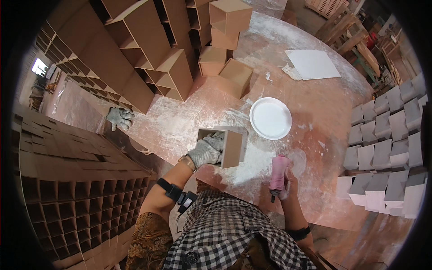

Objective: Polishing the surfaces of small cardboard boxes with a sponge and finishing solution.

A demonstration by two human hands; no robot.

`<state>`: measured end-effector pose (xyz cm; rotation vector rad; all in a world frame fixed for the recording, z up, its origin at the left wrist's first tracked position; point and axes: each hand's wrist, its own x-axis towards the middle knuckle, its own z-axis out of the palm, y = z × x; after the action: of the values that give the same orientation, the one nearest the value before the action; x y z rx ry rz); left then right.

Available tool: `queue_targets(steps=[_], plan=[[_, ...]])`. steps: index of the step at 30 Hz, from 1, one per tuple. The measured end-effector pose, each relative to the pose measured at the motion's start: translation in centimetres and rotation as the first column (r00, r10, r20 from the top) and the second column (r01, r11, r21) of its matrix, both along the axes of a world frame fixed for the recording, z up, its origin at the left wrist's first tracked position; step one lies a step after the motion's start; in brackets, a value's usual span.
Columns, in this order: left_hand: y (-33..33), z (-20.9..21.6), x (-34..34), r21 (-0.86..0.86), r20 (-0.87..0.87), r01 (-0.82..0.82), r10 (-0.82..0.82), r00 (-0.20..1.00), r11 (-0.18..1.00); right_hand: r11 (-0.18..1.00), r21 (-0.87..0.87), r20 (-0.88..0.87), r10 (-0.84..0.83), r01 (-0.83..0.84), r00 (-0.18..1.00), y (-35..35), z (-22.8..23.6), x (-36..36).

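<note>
My left hand (204, 152), in a grey knitted glove, reaches into an open brown cardboard box (232, 149) near the front of the table. Its fingers are partly hidden inside the box and seem to grip its wall. Bare, my right hand (291, 183) is closed around a pink, cloth-like wrapped tool (279, 171) with a dark tip pointing toward me; its exact kind I cannot make out. Beyond that tool stands a round white dish (270, 118). White residue smears the table (180, 123) around the box.
Brown boxes (173, 74) are stacked high at the far left, with smaller ones (237, 76) beside them. Rows of grey-white boxes (391, 153) line the right. A cardboard stack with cells (81, 193) stands at near left. A grey glove (119, 118) and a white sheet (313, 64) lie farther off.
</note>
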<state>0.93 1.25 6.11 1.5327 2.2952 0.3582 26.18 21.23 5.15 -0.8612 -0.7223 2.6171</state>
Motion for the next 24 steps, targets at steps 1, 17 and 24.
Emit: queue_targets(steps=[1,17,24], plan=[[-0.7,0.1,-0.2,-0.011,0.048,-0.013,0.014,0.999,1.000,0.992,-0.123,-0.012,-0.009,0.007,1.000,0.3,-0.5,0.3],[1.3,-0.8,1.9,0.161,0.153,0.027,-0.052,0.987,0.987,0.089,0.889,0.451,-0.338,-0.449,0.826,5.4,1.4,-9.7],[2.5,-1.3,1.9,0.195,0.176,0.030,-0.065,0.982,0.980,-0.454,0.576,0.507,-0.453,-0.679,0.733,7.5,1.2,-14.6]])
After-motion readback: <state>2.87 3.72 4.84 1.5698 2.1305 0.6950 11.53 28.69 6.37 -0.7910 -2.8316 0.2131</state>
